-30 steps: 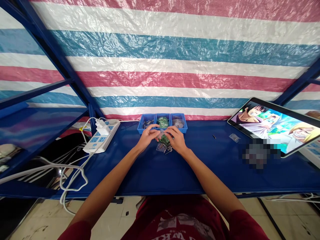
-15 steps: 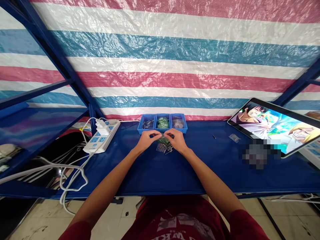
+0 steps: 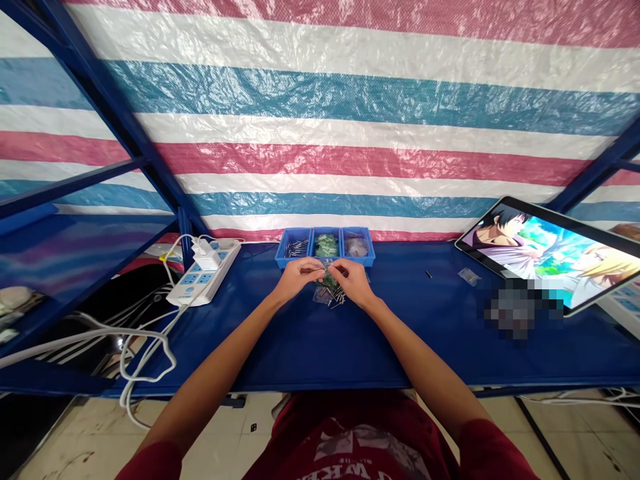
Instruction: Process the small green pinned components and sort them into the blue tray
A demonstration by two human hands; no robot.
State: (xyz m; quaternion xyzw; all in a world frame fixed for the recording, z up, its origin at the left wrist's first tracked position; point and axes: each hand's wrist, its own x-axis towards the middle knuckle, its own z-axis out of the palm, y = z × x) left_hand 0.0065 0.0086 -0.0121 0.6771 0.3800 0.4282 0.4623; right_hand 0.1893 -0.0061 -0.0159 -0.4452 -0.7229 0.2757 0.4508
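My left hand (image 3: 296, 280) and my right hand (image 3: 354, 280) are close together over the table, fingertips pinched. Between them is a small clear plastic bag (image 3: 328, 262), partly covered by the fingers. Below the hands lies a small pile of long thin metal screws (image 3: 337, 297), with green pieces (image 3: 329, 280) and another clear bag (image 3: 321, 295) beside it. Just beyond stand three joined blue bins (image 3: 283, 263). The left bin holds metal screws (image 3: 297, 249), the middle one green packets (image 3: 327, 245), the right one clear plastic bags (image 3: 356, 246).
A white power strip (image 3: 204, 273) with a plugged-in charger and loose white cables (image 3: 145, 373) lies left. On the right are a tablet (image 3: 550, 250) showing a cartoon, a blurred patch (image 3: 515, 310), a clear packet (image 3: 469, 276) and a small dark piece (image 3: 429, 274).
The clear bag between my fingertips shows more plainly now, standing up above them. My fingers have shifted slightly, while both arms stay nearly in place. The tablet picture differs.
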